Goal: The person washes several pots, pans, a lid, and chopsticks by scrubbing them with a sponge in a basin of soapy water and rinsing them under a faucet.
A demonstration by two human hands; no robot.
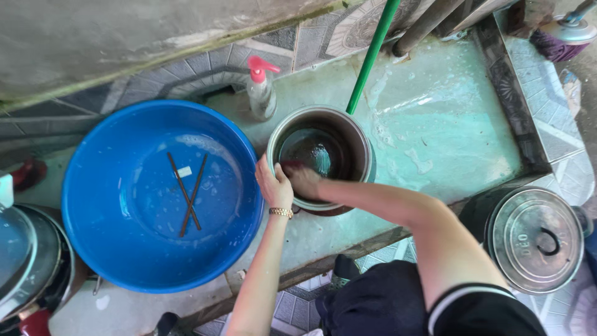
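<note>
Nearest the lens sat the person's dark-clothed lap (379,305), with both bare forearms stretched up from it toward the wet green washing slab (448,124).

At the far left edge stood a stack of grey metal pots (28,261), partly cut off by the frame. Next to them lay a large round blue plastic basin (158,193), holding shallow soapy water and two dark wooden chopsticks (188,194) crossed on its bottom. Just behind the basin's right rim stood a clear plastic pump bottle with a pink nozzle (261,90).

Right of the basin sat a round dark metal pot with a pale rim (320,155), wet inside. The left hand (273,186), a gold bracelet on its wrist, gripped the pot's near-left rim, thumb and fingers clamped over the edge. The right hand (303,179) reached down inside the pot against its near wall, fingers curled around something pinkish; what that was could not be told.

A green pole (371,56) slanted up from behind the pot toward the tiled wall. At the lower right stood a lidded aluminium pot with a dark loop handle (536,239), well apart from both hands. A purple brush-like thing (556,43) rested in the upper right corner.
</note>
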